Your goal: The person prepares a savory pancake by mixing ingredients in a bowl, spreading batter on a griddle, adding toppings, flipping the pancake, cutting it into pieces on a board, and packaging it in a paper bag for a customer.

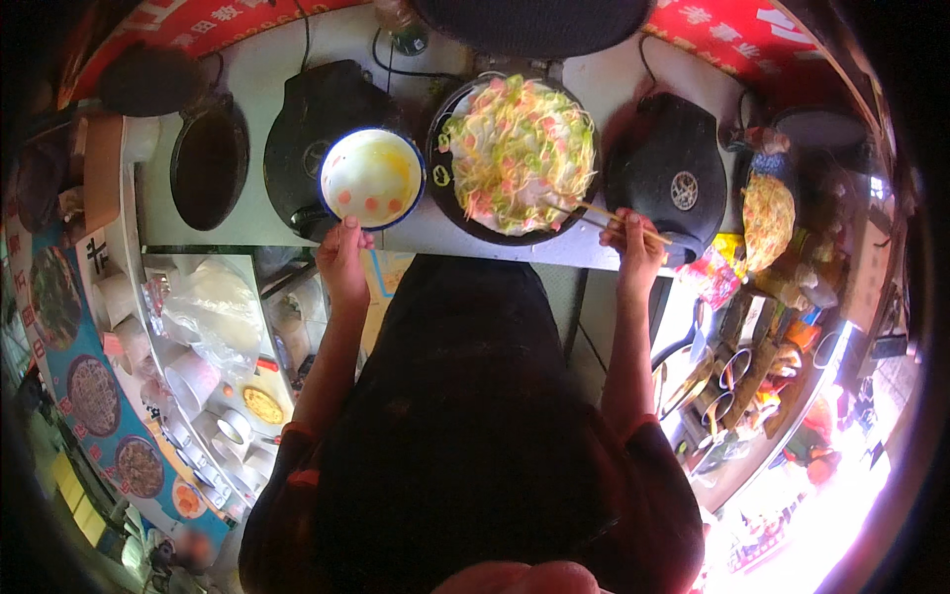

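My left hand (pixel 345 252) grips the near rim of a white enamel bowl (pixel 371 167) with a blue edge. Yellow egg residue and a few pink round slices cling inside the bowl. In my right hand (pixel 634 241) is a pair of chopsticks (pixel 594 211), whose tips reach into a shredded vegetable mixture (pixel 519 148) with green and pink pieces. That mixture covers most of a round black electric griddle plate (pixel 441 200), whose dark lid (pixel 534 26) stands raised behind it. The bowl is held just left of this griddle, over a closed black griddle (pixel 334 104).
Another closed black griddle (pixel 668 156) stands at the right. An open one (pixel 210 167) is at the far left. A cooked pancake (pixel 768 223) lies to the right, above ladles and sauce containers (pixel 731 371). A plastic bag of dough (pixel 215 304) sits on the left counter.
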Tool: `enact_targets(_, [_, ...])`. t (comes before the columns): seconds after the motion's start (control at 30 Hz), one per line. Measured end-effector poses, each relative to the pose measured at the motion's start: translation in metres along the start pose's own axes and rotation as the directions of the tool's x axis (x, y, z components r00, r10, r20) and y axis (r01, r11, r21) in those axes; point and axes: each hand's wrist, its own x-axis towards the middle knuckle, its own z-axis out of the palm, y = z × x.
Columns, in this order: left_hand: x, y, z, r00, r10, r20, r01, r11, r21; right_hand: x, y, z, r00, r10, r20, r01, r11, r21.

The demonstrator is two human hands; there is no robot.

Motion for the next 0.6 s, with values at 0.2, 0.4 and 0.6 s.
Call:
enact_targets(0.2, [0.018,0.004,-0.028,0.999,-0.04,0.023,0.043,0.994,-0.103,-0.014,-0.017,0.14,0.964,-0.106,0.242,0.096,0.994,0.051])
enact_targets(0.4, [0.019,0.004,-0.066,0.998,-0.05,0.03,0.053,0.992,-0.112,-0.007,0.004,0.187,0.877,-0.352,0.326,0.468,0.78,-0.416])
enact_targets(0.6, [0.02,0.001,-0.09,0.995,-0.068,0.078,0.085,0.967,-0.24,-0.02,-0.023,0.211,0.928,-0.253,0.272,0.307,0.935,-0.179])
